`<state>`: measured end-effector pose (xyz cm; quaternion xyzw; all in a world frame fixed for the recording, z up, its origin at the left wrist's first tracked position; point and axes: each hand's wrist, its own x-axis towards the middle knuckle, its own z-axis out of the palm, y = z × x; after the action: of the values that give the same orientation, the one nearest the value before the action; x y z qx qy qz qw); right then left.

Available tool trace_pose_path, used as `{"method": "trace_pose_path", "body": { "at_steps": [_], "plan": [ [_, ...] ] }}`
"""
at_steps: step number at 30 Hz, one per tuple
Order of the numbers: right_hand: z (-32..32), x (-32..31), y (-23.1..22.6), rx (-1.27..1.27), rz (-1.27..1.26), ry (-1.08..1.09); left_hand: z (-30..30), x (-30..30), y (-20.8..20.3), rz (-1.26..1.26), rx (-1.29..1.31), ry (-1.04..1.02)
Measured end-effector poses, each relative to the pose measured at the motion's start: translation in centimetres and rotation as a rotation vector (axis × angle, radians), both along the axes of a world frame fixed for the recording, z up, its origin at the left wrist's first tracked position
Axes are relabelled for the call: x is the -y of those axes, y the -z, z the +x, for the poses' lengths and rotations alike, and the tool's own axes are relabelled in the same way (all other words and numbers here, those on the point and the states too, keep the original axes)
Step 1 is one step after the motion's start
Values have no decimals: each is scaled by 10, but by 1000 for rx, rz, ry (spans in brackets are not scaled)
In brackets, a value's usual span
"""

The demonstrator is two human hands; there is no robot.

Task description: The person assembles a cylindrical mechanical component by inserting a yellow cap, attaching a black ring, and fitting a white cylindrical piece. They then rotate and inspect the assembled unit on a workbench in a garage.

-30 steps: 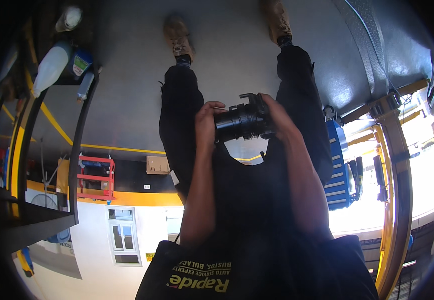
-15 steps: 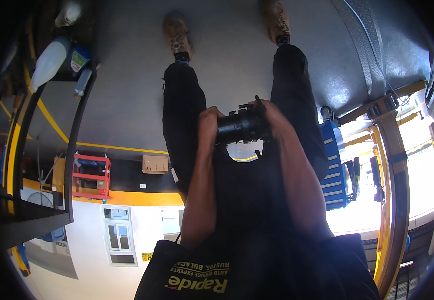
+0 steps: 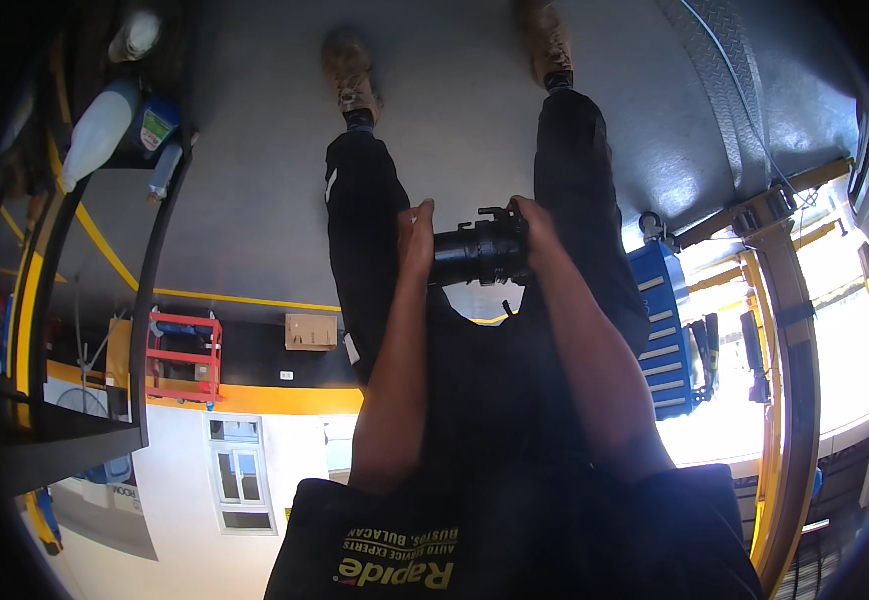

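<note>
Between my two hands is a black cylindrical part (image 3: 477, 252) with ridged rings and small stubs along its upper side; its exact kind I cannot make out. My left hand (image 3: 416, 238) is closed on its left end, thumb pointing up. The right end sits in my right hand (image 3: 537, 234), whose fingers are partly hidden behind the part. It lies roughly level in front of my body, above the gap between my legs.
On the left, a dark rack (image 3: 160, 240) holds a white bottle (image 3: 103, 130) and a blue container (image 3: 158, 122). A red cart (image 3: 185, 355) and a cardboard box (image 3: 312, 332) stand farther off. To the right are a blue tool cabinet (image 3: 663, 330) and a lift post (image 3: 795, 350).
The cylindrical part has turned slightly in my hands; a lever-like stub that stuck up at its right end no longer shows there. My left thumb has lifted, and my right hand has shifted its grip.
</note>
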<state>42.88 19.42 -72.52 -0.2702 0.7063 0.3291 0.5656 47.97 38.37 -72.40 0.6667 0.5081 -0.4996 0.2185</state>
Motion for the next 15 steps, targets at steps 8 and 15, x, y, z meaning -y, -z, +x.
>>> {"method": "trace_pose_path", "body": {
  "at_steps": [8, 15],
  "plan": [
    [-11, -7, 6, 6, -6, -44, -12, -20, 6, -258, -22, -41],
    [-13, -4, 18, -71, 64, -207, -14, -20, 12, -185, -43, -102]
  ]
}}
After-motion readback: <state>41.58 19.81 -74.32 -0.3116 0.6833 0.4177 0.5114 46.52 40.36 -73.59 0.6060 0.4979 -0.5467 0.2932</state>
